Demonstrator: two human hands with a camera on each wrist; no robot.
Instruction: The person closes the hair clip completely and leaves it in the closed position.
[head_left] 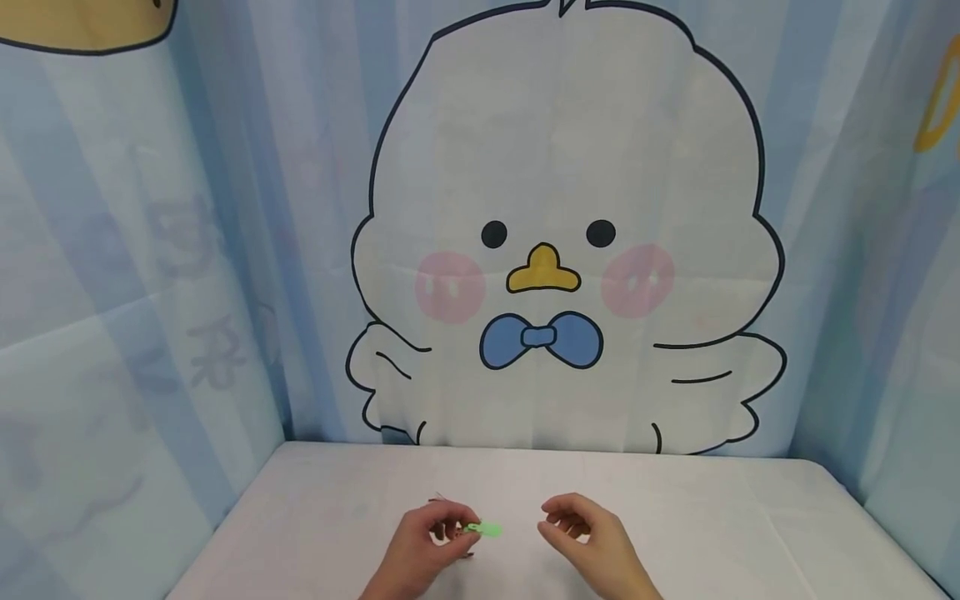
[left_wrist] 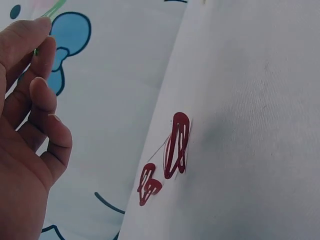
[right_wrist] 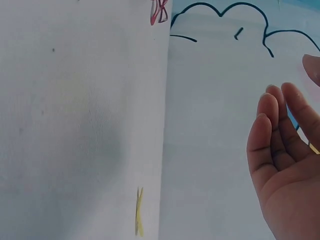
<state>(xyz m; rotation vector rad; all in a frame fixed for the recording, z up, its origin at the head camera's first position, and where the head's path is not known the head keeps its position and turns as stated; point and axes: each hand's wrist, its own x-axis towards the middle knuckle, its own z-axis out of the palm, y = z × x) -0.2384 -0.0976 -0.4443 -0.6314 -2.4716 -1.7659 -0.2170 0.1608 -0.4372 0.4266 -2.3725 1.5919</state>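
Observation:
A light green snap hair clip (head_left: 487,529) is pinched between the thumb and fingertips of my left hand (head_left: 423,537), above the table. In the left wrist view the green hair clip (left_wrist: 54,8) shows only in part past the fingertips. Red snap hair clips (left_wrist: 180,119) lie on the white tabletop, one larger and the others smaller and close together. My right hand (head_left: 592,542) hovers to the right of the green clip, apart from it. Its fingers are loosely bent, with nothing between them and the thumb.
On the tabletop (head_left: 712,517), a thin yellow item (right_wrist: 139,212) lies near the edge in the right wrist view. A curtain (head_left: 570,150) printed with a white bird stands behind the table, and striped cloth hangs at both sides.

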